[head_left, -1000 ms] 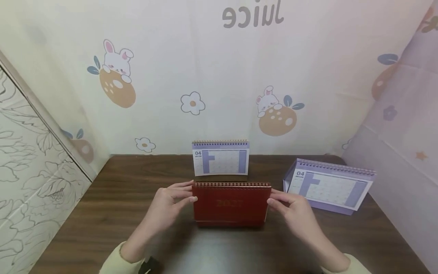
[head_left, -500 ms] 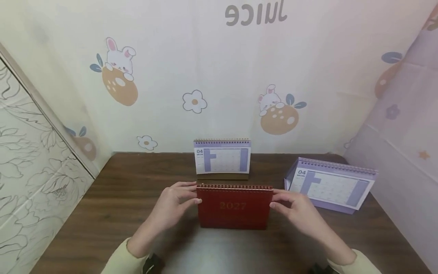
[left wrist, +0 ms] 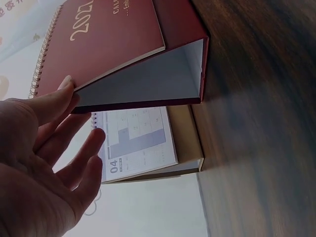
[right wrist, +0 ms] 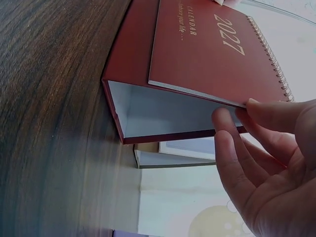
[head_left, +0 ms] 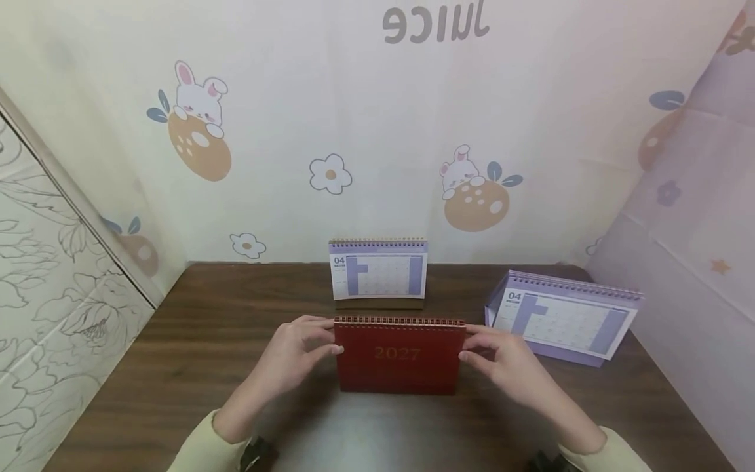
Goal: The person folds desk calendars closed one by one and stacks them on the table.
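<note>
A red spiral-bound desk calendar (head_left: 398, 370) marked 2027 stands upright like a tent on the table, its cover facing the person. My left hand (head_left: 293, 351) pinches its left edge near the top; in the left wrist view the thumb (left wrist: 54, 101) lies at the cover's edge with fingers behind. At the opposite edge, my right hand (head_left: 501, 364) pinches the calendar the same way, thumb (right wrist: 271, 114) in front. The hollow between its front and back panels shows from both sides. Behind it stands a desk calendar (head_left: 383, 275) with a purple-and-white 04 page and brown base.
To the right, close beyond my right hand, a purple desk calendar (head_left: 566, 321) stands at an angle, also on an 04 page. The dark wood table (head_left: 194, 341) ends at a wall covered by a printed curtain (head_left: 383, 118) with rabbits and flowers.
The red calendar has come slightly down and toward the person in both hands, so the brown base of the calendar behind shows. Its 2027 lettering reads more clearly. Both hands keep their hold.
</note>
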`<state>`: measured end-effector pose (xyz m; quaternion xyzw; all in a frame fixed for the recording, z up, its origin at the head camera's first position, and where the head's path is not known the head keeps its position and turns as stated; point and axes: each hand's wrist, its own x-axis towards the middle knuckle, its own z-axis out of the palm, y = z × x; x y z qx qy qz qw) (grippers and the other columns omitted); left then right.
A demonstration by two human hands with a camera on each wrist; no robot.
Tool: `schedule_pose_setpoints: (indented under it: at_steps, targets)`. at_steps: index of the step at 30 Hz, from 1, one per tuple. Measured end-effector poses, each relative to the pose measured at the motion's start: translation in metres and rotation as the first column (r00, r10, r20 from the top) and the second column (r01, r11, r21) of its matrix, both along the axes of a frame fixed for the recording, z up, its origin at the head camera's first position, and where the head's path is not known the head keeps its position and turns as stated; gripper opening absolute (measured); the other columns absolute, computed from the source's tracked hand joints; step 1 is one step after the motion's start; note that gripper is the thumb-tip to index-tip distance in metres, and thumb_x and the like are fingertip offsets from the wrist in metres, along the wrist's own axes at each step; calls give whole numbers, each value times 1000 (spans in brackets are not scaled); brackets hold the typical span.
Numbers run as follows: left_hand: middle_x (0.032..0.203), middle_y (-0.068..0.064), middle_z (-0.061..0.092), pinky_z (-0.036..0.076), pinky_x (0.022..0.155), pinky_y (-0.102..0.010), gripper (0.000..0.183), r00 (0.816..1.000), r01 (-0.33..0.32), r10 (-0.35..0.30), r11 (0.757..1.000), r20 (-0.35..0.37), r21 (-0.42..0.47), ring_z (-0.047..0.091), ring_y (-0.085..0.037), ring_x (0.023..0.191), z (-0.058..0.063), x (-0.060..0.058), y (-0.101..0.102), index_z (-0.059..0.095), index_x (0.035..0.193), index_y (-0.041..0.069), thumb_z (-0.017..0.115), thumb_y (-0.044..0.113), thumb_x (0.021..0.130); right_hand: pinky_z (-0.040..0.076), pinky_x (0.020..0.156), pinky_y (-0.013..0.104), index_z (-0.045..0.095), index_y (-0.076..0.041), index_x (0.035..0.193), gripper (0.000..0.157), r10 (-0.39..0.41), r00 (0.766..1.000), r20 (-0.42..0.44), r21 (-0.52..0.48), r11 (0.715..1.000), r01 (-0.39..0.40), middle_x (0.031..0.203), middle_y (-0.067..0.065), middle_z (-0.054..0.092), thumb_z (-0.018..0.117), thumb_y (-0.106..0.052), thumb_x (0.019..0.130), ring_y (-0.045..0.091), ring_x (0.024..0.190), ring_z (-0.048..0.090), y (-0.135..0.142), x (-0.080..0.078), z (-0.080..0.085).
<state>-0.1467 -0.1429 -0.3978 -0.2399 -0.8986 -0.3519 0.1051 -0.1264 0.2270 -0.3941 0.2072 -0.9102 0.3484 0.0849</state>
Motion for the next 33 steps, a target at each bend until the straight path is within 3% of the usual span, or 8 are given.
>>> schedule_pose_setpoints:
  at_steps: [7,12,15,19,22,25,30,33]
  targets:
    - [119,-1,71,49,97,-44,11,995,49,-46,998,92,-37,63,-19,117,-9,-3,-3,78,84,26,86,20,78,51,89,51,77,-24,89,9,41,999,12,40,998,-42,121,15,68,78,-15,86,36,114,63,5,-3,-4]
    - [121,-2,70,48,98,-46,11,993,60,-57,998,104,-28,62,-20,118,-12,-5,-2,78,83,25,86,20,78,49,91,54,76,-23,93,5,105,994,26,62,992,-107,124,17,66,76,-22,88,39,117,60,12,-3,-5]
    - [120,-2,70,48,98,-46,11,993,55,-52,998,104,-31,62,-21,118,-12,-5,-2,78,82,26,86,20,77,47,94,55,76,-24,95,7,147,989,28,72,986,-149,120,9,69,76,-26,89,38,120,59,12,-5,-6]
    - [122,-3,70,48,97,-48,11,993,56,-49,997,104,-60,62,-23,117,-12,-5,-2,78,82,25,87,20,77,48,95,54,77,-24,90,4,173,984,34,90,980,-175,104,-6,74,76,-28,89,38,121,58,10,-9,-10]
    - [124,-5,69,47,97,-49,11,994,66,-56,993,98,-97,62,-25,117,-14,-6,-1,78,80,25,87,20,77,49,94,52,76,-25,84,6,165,986,33,89,982,-167,98,-9,74,77,-28,89,38,120,59,9,-10,-13]
    - [124,-8,68,45,99,-52,12,993,82,-70,987,94,-136,61,-30,118,-15,-6,0,77,77,25,87,20,76,48,96,48,77,-27,85,4,167,985,44,68,983,-170,100,-11,73,79,-24,86,35,121,59,8,-11,-16]
    - [122,-12,69,42,101,-56,11,990,114,-96,974,103,-195,59,-38,121,-15,-6,-2,76,75,25,87,23,76,49,95,37,78,-29,88,12,178,983,42,57,982,-180,111,-7,71,82,-19,82,26,117,62,5,-13,-20]
    - [119,-10,70,45,99,-55,12,990,125,-108,971,91,-205,60,-36,120,-16,-9,0,75,74,26,87,25,76,49,94,37,78,-29,88,15,166,986,21,67,984,-167,118,-2,69,83,-16,81,22,114,63,6,-15,-22]
